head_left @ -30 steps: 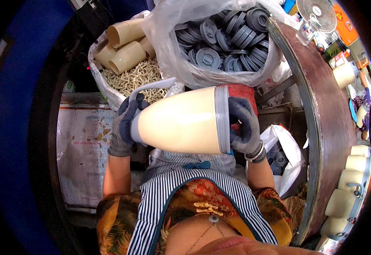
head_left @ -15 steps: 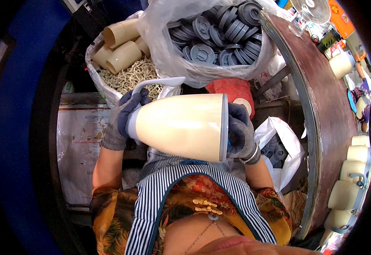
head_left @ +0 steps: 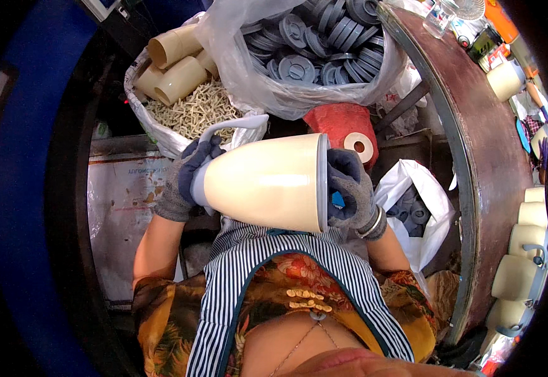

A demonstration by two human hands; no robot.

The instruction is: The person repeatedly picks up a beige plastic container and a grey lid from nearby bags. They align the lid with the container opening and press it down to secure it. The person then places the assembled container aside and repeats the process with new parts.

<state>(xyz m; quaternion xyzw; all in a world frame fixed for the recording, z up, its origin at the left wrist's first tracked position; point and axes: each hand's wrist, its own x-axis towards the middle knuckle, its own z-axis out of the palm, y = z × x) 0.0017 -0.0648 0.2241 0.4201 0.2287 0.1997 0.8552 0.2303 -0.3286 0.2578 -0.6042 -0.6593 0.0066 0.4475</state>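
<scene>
A cream vacuum jug (head_left: 261, 185) with grey trim lies on its side between my gloved hands, its grey curved handle (head_left: 233, 124) uppermost on the left. My left hand (head_left: 189, 169) is closed round the narrow grey end, next to the handle. At the wide end, beside the grey base rim (head_left: 322, 182), my right hand (head_left: 351, 188) has its fingers curled. A small blue piece (head_left: 338, 200) shows among those fingers; its kind is unclear. The jug's base face is turned away and partly hidden by the right hand.
Ahead stand a sack of cream tubes (head_left: 181, 80) and small pale pieces (head_left: 192, 113), and a clear bag of grey lids (head_left: 297, 69). A red bag (head_left: 343, 129) and a white bag of grey parts (head_left: 412, 210) sit right. Several jugs line a curved brown table (head_left: 487, 144).
The jug has shifted slightly left and up in the picture. My right hand has turned a little at the base, so the blue piece shows more plainly. My left hand keeps its hold.
</scene>
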